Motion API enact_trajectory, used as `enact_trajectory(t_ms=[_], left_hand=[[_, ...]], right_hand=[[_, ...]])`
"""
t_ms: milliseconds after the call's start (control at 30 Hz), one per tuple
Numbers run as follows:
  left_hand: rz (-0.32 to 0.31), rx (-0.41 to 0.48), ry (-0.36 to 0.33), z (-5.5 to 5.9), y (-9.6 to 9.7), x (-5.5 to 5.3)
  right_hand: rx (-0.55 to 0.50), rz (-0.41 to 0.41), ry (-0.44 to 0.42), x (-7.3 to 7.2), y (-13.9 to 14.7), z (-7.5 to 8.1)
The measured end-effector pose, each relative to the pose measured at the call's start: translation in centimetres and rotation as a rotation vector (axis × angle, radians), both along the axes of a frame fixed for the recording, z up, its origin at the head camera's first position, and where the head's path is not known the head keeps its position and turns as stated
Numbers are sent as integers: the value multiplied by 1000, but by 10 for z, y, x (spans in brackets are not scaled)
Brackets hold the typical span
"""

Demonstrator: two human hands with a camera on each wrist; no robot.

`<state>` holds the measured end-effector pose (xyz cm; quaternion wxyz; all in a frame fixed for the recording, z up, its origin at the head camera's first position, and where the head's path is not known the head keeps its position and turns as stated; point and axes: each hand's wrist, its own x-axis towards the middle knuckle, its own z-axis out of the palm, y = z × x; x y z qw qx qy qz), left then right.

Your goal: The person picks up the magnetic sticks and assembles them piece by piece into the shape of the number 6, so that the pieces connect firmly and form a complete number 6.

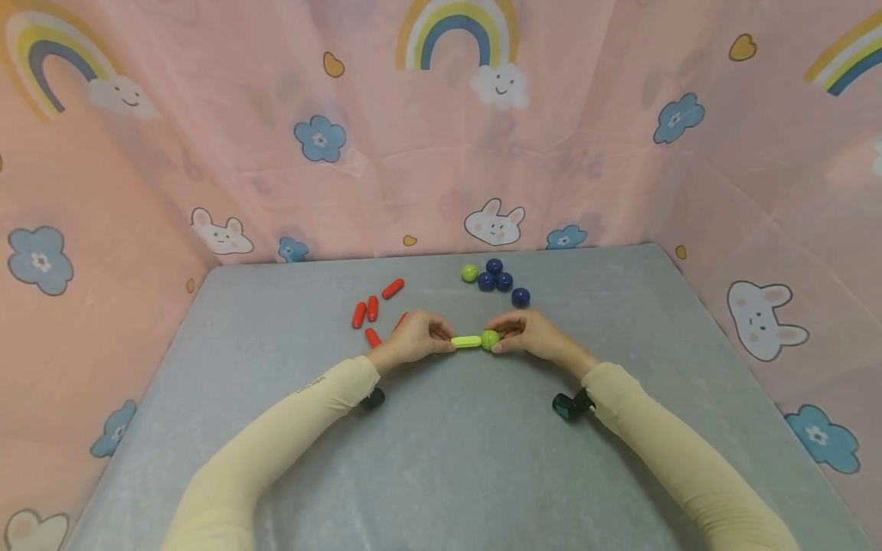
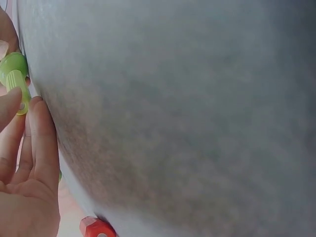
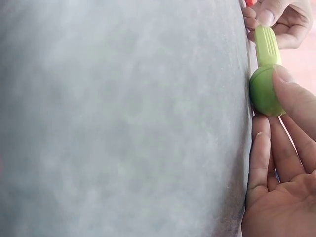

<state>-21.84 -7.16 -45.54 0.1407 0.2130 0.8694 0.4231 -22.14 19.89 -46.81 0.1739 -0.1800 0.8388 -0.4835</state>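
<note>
My left hand [image 1: 416,337] pinches one end of a yellow-green ridged rod [image 1: 465,342] between thumb and fingers. At the rod's other end sits a green ball [image 1: 490,340], which my right hand [image 1: 536,335] grips with thumb and fingertips. The right wrist view shows the rod [image 3: 267,45] meeting the ball [image 3: 263,91] end-on, the two in one line. From the left wrist, the rod [image 2: 18,91] appears at the far left edge, with a small hole near the end by my left thumb. Both hands are low over the grey table [image 1: 441,459].
Several red rods lie around my left hand, one [image 1: 393,288] farther back and another [image 1: 373,337] close by the wrist. Beyond my right hand are several dark blue balls [image 1: 504,282] and a second green ball [image 1: 469,273]. A pink patterned cloth [image 1: 413,168] borders the table's back and sides.
</note>
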Motion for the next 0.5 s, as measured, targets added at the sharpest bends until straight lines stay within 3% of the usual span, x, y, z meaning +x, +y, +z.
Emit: enact_trajectory(t_ms=[500], left_hand=[[5, 7, -23, 0, 1, 0]], right_hand=[[13, -10, -14, -2, 0, -1]])
